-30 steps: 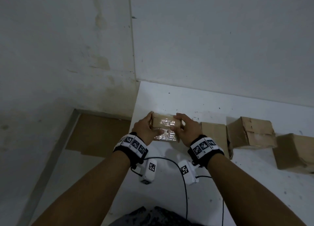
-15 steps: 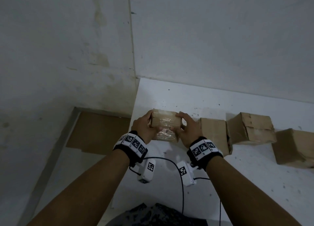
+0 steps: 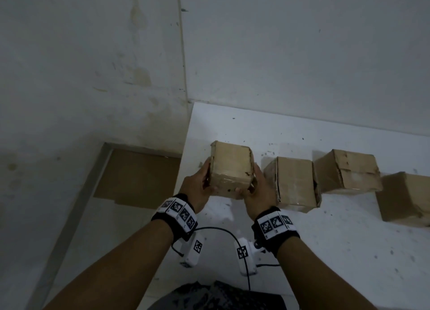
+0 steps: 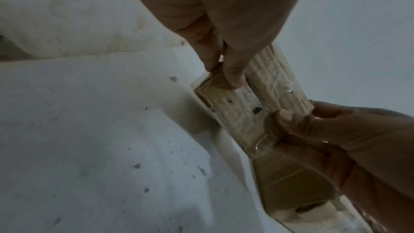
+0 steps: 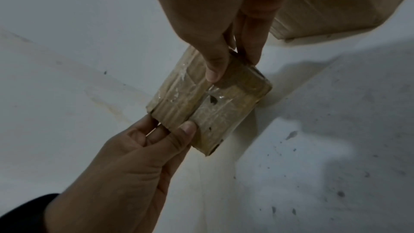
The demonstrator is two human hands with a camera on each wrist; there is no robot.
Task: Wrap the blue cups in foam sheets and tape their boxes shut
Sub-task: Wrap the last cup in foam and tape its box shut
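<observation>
Between my two hands, over the left end of the speckled white table, sits a small brown cardboard box, squarish, scuffed dark at its corners, its closed flaps crossed by wrinkled clear tape. My left hand clamps its left side and my right hand its right, each thumb curled onto the taped face nearest me, the other fingers wrapped behind. From the head camera that face is mostly hidden; the wrist views show it plainly, with the seam between the flaps, dark specks and glossy tape. Whether the box touches the table I cannot tell. Just beside my right hand stands another brown cardboard box.
</observation>
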